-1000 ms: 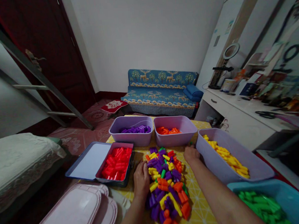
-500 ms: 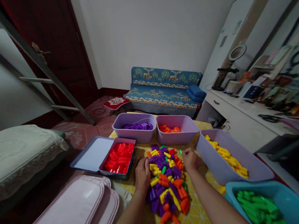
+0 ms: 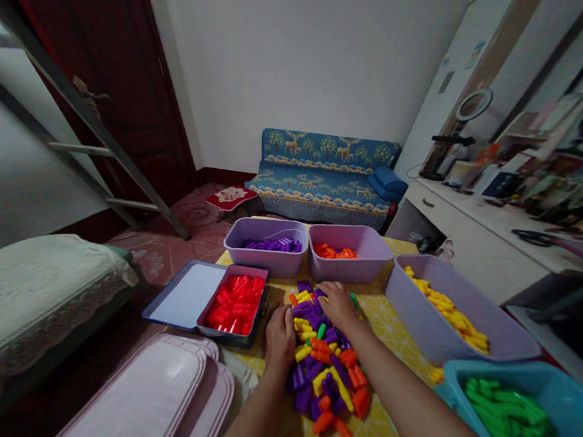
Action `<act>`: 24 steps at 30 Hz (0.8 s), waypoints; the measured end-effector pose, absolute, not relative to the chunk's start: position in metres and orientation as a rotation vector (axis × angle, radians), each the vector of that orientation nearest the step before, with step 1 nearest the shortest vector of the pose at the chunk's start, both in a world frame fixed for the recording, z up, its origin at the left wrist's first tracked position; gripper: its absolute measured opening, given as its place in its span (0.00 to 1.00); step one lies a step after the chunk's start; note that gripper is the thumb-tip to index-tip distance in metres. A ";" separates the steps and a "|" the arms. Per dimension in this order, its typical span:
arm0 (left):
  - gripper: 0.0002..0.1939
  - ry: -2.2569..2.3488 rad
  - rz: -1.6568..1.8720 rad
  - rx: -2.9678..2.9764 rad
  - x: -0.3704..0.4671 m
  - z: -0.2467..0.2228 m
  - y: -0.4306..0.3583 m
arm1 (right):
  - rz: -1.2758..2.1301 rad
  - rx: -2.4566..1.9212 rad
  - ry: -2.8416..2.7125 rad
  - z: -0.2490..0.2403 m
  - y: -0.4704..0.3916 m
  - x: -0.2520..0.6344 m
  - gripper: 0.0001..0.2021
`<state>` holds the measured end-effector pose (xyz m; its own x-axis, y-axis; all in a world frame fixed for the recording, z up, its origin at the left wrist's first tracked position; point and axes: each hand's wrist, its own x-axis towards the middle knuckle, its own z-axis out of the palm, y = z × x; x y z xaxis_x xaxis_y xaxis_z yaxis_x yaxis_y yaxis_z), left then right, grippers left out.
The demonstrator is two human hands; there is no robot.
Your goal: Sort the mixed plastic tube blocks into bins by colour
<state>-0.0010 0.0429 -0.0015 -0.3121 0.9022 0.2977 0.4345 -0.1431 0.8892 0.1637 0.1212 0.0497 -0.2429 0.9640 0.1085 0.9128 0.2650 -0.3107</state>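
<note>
A heap of purple, yellow, orange and green plastic pieces (image 3: 315, 371) lies on the yellow patterned tablecloth. At the heap's left edge rests my left hand (image 3: 280, 336), its fingers curled in; whatever they may hold is hidden. My right hand (image 3: 338, 306) is over the far right part of the heap, fingers stretched out and touching the pieces from above. Red pieces (image 3: 235, 304) fill a metal case with its lid folded open, left of my left hand. Purple pieces (image 3: 278, 245) and orange pieces (image 3: 334, 252) lie in two lilac bins at the back.
To the right, a long lilac bin (image 3: 413, 316) contains yellow pieces (image 3: 447, 307). Nearer stands a turquoise bin (image 3: 565, 382) with green pieces (image 3: 509, 411). Pale pink lids (image 3: 129, 403) are stacked at front left. Beyond the table is a blue sofa (image 3: 313, 177).
My right hand has moved left from beside the heap onto its far part, its closed fingers now opened out. My left hand stays at the heap's left edge. The view has shifted slightly.
</note>
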 end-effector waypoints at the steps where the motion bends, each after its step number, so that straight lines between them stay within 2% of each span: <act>1: 0.22 1.700 1.457 1.498 -0.001 -0.003 0.043 | 0.279 -1.764 -2.274 0.049 0.122 0.161 0.21; 7: 0.22 1.700 1.491 1.474 -0.001 -0.007 0.044 | 0.380 -1.815 -2.244 0.054 0.121 0.162 0.22; 13: 0.22 1.709 1.493 1.466 -0.001 -0.008 0.044 | 0.634 -1.634 -2.345 0.068 0.127 0.172 0.17; 24: 0.20 1.699 1.505 1.488 -0.001 -0.009 0.044 | 0.320 -1.819 -2.388 0.064 0.127 0.148 0.26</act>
<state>-0.0005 0.0444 -0.0087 -0.3362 0.8853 0.3212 0.4255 -0.1615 0.8904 0.1476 0.1269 0.0641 -0.2692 0.9626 -0.0298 0.9366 0.2544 -0.2410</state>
